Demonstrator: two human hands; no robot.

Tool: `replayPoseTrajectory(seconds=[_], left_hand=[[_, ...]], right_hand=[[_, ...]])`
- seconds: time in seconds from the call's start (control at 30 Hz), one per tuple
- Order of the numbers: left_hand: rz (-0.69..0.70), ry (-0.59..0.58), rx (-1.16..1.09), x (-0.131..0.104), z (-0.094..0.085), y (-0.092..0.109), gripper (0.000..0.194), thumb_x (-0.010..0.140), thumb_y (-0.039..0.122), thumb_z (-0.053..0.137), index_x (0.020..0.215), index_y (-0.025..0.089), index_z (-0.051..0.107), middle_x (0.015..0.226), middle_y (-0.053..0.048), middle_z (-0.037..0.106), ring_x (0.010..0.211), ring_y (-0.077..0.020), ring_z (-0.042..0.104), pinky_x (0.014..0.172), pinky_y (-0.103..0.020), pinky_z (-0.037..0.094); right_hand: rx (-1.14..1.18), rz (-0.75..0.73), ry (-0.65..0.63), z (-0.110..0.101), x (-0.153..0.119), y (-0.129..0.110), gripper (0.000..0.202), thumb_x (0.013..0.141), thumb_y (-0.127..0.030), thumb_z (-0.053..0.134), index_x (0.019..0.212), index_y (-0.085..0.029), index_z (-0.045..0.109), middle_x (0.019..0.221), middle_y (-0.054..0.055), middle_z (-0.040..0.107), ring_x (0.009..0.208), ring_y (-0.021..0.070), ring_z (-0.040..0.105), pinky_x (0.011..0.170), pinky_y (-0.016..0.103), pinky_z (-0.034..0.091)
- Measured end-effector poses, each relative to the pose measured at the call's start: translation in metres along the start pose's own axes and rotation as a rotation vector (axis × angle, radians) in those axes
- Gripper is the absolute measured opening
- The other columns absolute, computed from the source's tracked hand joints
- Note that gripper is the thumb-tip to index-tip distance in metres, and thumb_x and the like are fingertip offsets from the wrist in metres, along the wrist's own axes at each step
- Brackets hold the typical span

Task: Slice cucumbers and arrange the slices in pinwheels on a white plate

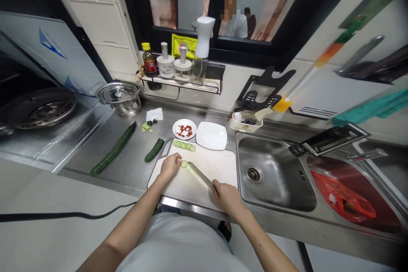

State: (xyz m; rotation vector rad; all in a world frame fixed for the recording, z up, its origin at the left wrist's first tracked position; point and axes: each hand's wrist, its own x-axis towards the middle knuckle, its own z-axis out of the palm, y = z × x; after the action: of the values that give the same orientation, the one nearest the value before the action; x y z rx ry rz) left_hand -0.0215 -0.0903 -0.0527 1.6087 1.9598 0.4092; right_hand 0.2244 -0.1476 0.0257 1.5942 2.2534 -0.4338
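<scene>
My right hand [228,197] grips the handle of a kitchen knife [201,174], its blade pointing up and left over the white cutting board [219,163]. A single round cucumber slice [184,164] is by the knife tip, pinched at its left edge by the curled fingers of my left hand [170,165]. Along the board's far edge lies an overlapping row of cucumber slices [185,146]. Left of the board rests a cut piece of cucumber [154,150], and farther left a long whole cucumber [114,148].
Behind the board stand a plate of chopped red pieces [185,136] and a white square plate [211,135]. Cucumber scraps [147,127] lie beside a white tissue [154,114]. A lidded steel pot [121,100] is back left, and a sink [270,191] adjoins on the right.
</scene>
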Motion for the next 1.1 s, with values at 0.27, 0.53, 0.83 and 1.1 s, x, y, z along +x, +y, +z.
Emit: replayPoseTrajectory(seconds=[0.27,0.53,0.83,1.1], left_hand=[[-0.051,0.035,-0.041,0.007,0.006,-0.006,0.019,0.078,0.018,0.058,0.094,0.022,0.065,0.081,0.000,0.068,0.078,-0.0161,0.061,0.067,-0.024,0.038],[-0.063,0.045,-0.078,0.007,0.005,-0.007,0.018,0.076,0.019,0.060,0.092,0.022,0.065,0.078,0.001,0.068,0.075,-0.0157,0.060,0.064,-0.024,0.036],[-0.069,0.032,-0.072,0.007,0.004,-0.006,0.017,0.076,0.019,0.061,0.093,0.022,0.065,0.079,0.001,0.068,0.076,-0.0154,0.061,0.065,-0.024,0.037],[-0.064,0.039,-0.094,0.008,0.004,-0.006,0.016,0.076,0.019,0.061,0.091,0.022,0.065,0.079,0.001,0.068,0.075,-0.0150,0.060,0.064,-0.023,0.037]], right_hand=[[-0.039,-0.051,-0.016,0.000,0.005,-0.004,0.022,0.095,-0.023,0.035,0.100,-0.019,0.056,0.087,0.010,0.070,0.082,0.0218,0.066,0.063,0.026,0.035],[-0.059,-0.063,-0.042,0.000,0.007,-0.005,0.024,0.095,-0.021,0.034,0.102,-0.018,0.057,0.089,0.010,0.070,0.085,0.0228,0.067,0.062,0.026,0.035],[-0.080,-0.074,-0.050,-0.004,0.009,-0.008,0.022,0.093,-0.017,0.036,0.103,-0.017,0.056,0.088,0.011,0.070,0.086,0.0240,0.067,0.064,0.028,0.037],[-0.062,-0.095,-0.106,-0.008,0.009,-0.015,0.029,0.089,-0.009,0.035,0.110,-0.016,0.054,0.091,0.012,0.070,0.088,0.0247,0.067,0.067,0.029,0.040]])
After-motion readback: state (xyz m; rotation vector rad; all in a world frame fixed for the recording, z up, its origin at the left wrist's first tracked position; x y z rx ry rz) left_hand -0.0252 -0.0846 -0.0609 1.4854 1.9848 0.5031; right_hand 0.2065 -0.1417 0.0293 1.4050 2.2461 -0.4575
